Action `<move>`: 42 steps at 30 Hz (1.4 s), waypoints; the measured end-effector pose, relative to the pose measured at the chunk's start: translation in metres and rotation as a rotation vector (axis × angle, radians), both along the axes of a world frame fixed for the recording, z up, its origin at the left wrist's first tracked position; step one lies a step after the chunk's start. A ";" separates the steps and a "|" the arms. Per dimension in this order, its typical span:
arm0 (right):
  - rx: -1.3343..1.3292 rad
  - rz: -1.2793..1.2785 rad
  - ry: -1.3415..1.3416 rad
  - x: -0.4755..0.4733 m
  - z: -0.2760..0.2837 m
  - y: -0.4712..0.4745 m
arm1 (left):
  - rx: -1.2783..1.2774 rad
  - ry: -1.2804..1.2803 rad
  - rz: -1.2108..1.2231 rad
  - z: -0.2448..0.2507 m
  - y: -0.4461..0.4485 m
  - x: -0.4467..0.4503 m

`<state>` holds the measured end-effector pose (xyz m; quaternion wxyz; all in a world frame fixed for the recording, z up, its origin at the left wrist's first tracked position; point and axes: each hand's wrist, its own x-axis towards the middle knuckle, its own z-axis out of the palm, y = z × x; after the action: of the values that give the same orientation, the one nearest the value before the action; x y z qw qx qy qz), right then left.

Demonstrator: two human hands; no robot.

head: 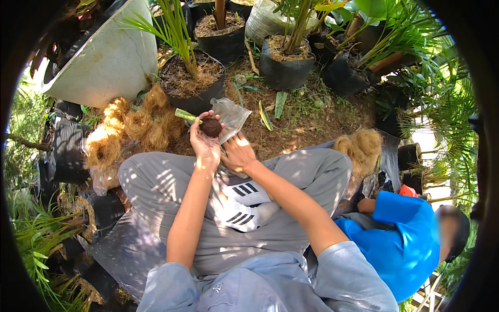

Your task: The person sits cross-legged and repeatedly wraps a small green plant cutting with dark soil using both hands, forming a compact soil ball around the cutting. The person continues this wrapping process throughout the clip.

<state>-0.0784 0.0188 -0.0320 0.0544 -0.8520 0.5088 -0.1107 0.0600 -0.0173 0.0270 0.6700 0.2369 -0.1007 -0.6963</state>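
My left hand point(206, 144), palm up, holds a round ball of dark, moist soil point(211, 127). A short, mottled green leaf piece point(186, 114), like a snake plant cutting, sticks out leftward from the ball. Brown crumbs cling to my palm and wrist. Just right of it, my right hand point(238, 153) lies against a clear plastic bag point(233, 117) above my crossed legs. Its fingers point away from me, and whether they grip the bag is not plain. Two more leaf pieces, one yellow-edged point(265, 116) and one flat green point(280, 104), rest on the soil ahead.
Potted palms in black grow bags point(287, 64) line the far side. A tilted concrete planter point(113, 58) stands far left, above clumps of coconut fibre point(105, 132). More fibre point(360, 150) lies beyond my right knee. A person in a blue shirt point(405, 241) sits close on the right.
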 end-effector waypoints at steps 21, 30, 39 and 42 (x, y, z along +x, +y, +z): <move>0.136 -0.090 -0.204 -0.002 -0.012 -0.029 | 0.050 -0.021 -0.001 -0.004 0.002 0.000; -0.141 -0.092 -0.213 0.007 -0.018 -0.018 | 0.019 -0.018 0.030 -0.008 0.006 0.004; -0.129 -0.093 -0.226 0.001 -0.010 -0.005 | 0.060 -0.028 0.010 -0.004 0.006 0.002; -0.100 -0.135 -0.148 0.005 -0.014 -0.011 | 0.029 -0.002 0.012 -0.004 0.005 0.000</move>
<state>-0.0738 0.0079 -0.0460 0.0415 -0.8070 0.5535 -0.2020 0.0600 -0.0128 0.0227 0.6705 0.2478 -0.0897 -0.6935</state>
